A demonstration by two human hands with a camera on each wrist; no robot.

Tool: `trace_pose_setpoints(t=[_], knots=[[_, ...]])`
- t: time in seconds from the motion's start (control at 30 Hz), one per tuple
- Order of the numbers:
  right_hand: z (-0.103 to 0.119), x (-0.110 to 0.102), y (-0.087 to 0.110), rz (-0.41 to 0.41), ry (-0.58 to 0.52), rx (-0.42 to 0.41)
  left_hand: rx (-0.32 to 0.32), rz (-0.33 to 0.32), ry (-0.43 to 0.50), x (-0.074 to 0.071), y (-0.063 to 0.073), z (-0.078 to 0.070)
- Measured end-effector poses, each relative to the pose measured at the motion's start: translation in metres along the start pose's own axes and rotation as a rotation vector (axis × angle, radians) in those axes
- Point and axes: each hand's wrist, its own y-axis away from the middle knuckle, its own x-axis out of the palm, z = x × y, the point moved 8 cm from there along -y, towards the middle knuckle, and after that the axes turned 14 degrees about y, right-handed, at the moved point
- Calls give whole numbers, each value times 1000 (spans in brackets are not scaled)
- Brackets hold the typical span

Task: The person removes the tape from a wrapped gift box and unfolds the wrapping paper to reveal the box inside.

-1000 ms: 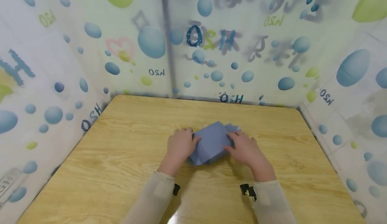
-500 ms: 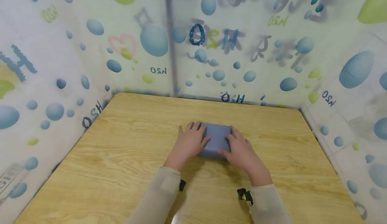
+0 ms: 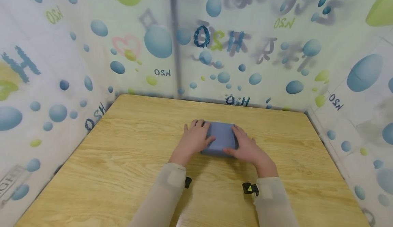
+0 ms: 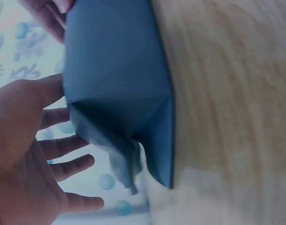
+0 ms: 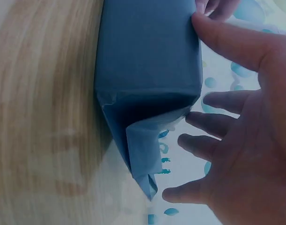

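Observation:
A box wrapped in blue paper [image 3: 220, 136] lies flat on the wooden table between my two hands. In the left wrist view its paper end [image 4: 128, 150] sticks out as unfastened, partly folded flaps. A similar loose paper end [image 5: 143, 145] juts from the other side in the right wrist view. My left hand [image 3: 192, 140] rests on the left part of the box, fingers spread and fairly straight. On the opposite side, my right hand [image 3: 249, 148] touches the top with its thumb near the front edge, the other fingers extended along the right side.
The wooden table [image 3: 132, 145] has a back edge against a wall [image 3: 261, 49] printed with bubbles and lettering. Side walls stand close on the left and right. Black wrist devices [image 3: 250, 188] show below the sleeves.
The wrapped box was tilted and turned with a loose flap at its right; it now lies flat and squared to me. Both hands have shifted with it, the left one further onto its top.

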Motion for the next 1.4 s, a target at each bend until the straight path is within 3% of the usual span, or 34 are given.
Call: trace_pose_setpoints(t=[0.27, 0.47, 0.6, 0.7, 0.8, 0.9, 1.03, 1.17, 1.27, 1.4], knots=[[6, 0, 14, -25, -32, -35, 97, -43, 7, -19, 20, -18], [21, -11, 32, -114, 42, -80, 263, -87, 86, -37, 42, -33], [30, -23, 51, -199, 145, -86, 372, -62, 117, -44, 61, -44], [37, -32, 67, -239, 241, -85, 394, -6, 136, -45, 75, -48], [42, -37, 80, -238, 309, -95, 405, 57, 157, -44, 89, -52], [45, -36, 89, -169, 310, -100, 414, 125, 189, -38, 100, -52], [42, -19, 98, 54, 176, -50, 364, 233, 198, -26, 114, -45], [35, 4, 109, 226, 29, 30, 299, 305, 74, -9, 129, -35], [31, 16, 113, 244, 17, 50, 265, 315, -41, 3, 137, -29], [27, 28, 112, 215, 84, 63, 167, 330, -125, 15, 142, -15]])
